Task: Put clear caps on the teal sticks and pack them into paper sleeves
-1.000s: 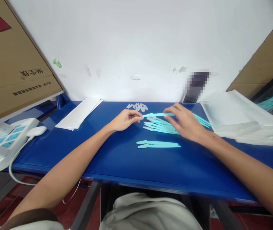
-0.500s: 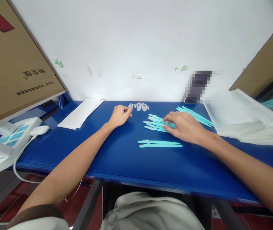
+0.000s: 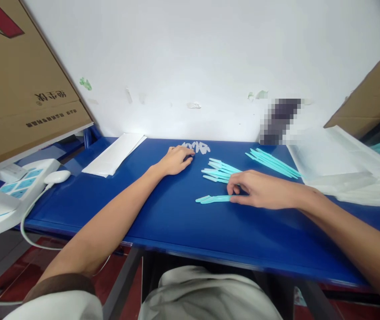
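Observation:
On the blue table [image 3: 163, 213] my left hand [image 3: 175, 161] rests with its fingers curled, the fingertips right beside a row of small clear caps [image 3: 196, 147] near the wall. My right hand [image 3: 260, 190] lies on a pair of turquoise plastic sticks [image 3: 213, 199] at the table's middle, fingers pinched on their right ends. Just behind it lies a fanned bunch of the same sticks [image 3: 220, 170]. Another bunch of turquoise sticks [image 3: 273, 162] lies further right.
White paper sleeves [image 3: 113, 153] lie at the back left. A stack of clear plastic bags [image 3: 340, 169] sits at the right. Cardboard boxes [image 3: 23, 84] flank both sides, and a white device with a cable [image 3: 13, 191] stands left.
My right hand came off the fanned bunch and moved toward me onto the pair of sticks. My left hand stayed by the clear caps, shifting slightly right.

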A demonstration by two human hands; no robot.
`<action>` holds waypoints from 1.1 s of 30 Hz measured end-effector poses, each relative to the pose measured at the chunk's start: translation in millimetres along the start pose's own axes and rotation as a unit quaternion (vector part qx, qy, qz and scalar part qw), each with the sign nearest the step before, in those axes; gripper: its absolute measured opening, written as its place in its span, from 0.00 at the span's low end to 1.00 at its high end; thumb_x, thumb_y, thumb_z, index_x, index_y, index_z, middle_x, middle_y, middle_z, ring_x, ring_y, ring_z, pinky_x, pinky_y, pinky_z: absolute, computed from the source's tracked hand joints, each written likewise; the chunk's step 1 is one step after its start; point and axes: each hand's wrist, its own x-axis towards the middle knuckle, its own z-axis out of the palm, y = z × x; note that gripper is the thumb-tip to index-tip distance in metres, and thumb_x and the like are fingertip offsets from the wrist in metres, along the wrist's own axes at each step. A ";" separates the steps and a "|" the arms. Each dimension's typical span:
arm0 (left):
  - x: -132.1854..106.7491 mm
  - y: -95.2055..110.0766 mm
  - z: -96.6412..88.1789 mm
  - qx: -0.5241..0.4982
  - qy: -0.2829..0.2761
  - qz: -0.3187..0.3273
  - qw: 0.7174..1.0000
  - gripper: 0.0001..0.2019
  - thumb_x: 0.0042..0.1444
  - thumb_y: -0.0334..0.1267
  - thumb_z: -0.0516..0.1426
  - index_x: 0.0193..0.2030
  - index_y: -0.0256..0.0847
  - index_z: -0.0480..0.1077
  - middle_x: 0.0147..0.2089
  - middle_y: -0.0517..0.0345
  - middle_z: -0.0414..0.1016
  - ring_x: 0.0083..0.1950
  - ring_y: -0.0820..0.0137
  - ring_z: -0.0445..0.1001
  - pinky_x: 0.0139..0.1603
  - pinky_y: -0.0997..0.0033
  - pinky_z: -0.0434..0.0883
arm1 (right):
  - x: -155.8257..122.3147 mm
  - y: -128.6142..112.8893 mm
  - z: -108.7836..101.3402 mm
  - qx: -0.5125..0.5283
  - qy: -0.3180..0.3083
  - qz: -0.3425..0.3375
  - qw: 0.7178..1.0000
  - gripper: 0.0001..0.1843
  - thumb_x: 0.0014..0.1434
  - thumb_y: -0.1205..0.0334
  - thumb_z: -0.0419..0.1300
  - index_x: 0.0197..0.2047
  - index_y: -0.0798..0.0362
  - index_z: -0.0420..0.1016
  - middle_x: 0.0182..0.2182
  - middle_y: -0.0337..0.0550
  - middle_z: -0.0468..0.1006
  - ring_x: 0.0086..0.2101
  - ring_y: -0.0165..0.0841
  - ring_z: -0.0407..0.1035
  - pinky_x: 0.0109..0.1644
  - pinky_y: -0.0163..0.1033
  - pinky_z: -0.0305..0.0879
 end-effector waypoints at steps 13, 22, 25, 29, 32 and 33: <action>-18.2 4.1 -11.2 0.046 0.031 -0.073 0.996 0.24 0.65 0.56 0.53 0.53 0.40 0.79 0.53 0.45 0.76 0.53 0.53 0.74 0.53 0.55 0.70 | 2.2 -4.4 -3.9 0.044 0.102 0.000 0.994 0.10 0.60 0.53 0.59 0.33 0.50 0.74 0.30 0.41 0.80 0.30 0.34 0.72 0.35 0.39 0.64; -15.8 16.3 -12.8 -0.072 0.031 -0.028 0.997 0.09 0.63 0.39 0.57 0.43 0.41 0.78 0.44 0.53 0.82 0.45 0.62 0.79 0.46 0.64 0.71 | 11.8 27.1 5.4 -0.056 0.296 0.007 0.954 0.16 0.68 0.55 0.50 0.47 0.52 0.76 0.41 0.48 0.83 0.38 0.40 0.77 0.41 0.43 0.68; -15.7 22.6 -12.8 -0.150 0.090 -0.038 0.984 0.07 0.60 0.39 0.62 0.42 0.40 0.79 0.38 0.56 0.83 0.40 0.65 0.79 0.44 0.66 0.71 | 14.5 33.8 8.3 -0.082 0.305 -0.010 0.949 0.17 0.70 0.56 0.48 0.48 0.53 0.76 0.45 0.50 0.82 0.41 0.41 0.77 0.44 0.44 0.68; -14.8 28.6 -13.4 -0.197 0.158 -0.052 0.966 0.11 0.52 0.40 0.68 0.42 0.40 0.81 0.37 0.56 0.83 0.38 0.66 0.78 0.44 0.66 0.71 | 17.1 34.1 9.9 -0.060 0.319 -0.002 0.946 0.17 0.70 0.56 0.48 0.48 0.53 0.76 0.44 0.50 0.82 0.41 0.41 0.76 0.44 0.44 0.67; -14.8 32.4 -13.1 -0.208 0.175 -0.038 0.962 0.10 0.51 0.40 0.69 0.39 0.39 0.82 0.35 0.56 0.82 0.36 0.67 0.77 0.42 0.66 0.71 | 17.8 31.3 9.4 -0.031 0.330 0.016 0.943 0.15 0.69 0.57 0.50 0.47 0.53 0.76 0.40 0.49 0.83 0.38 0.41 0.76 0.42 0.44 0.67; -15.0 33.9 -12.8 -0.213 0.177 -0.031 0.960 0.10 0.51 0.41 0.69 0.39 0.39 0.82 0.35 0.56 0.82 0.36 0.68 0.76 0.41 0.67 0.70 | 17.8 30.4 9.1 -0.023 0.332 0.021 0.943 0.15 0.68 0.57 0.51 0.47 0.53 0.75 0.40 0.49 0.83 0.38 0.41 0.76 0.42 0.44 0.66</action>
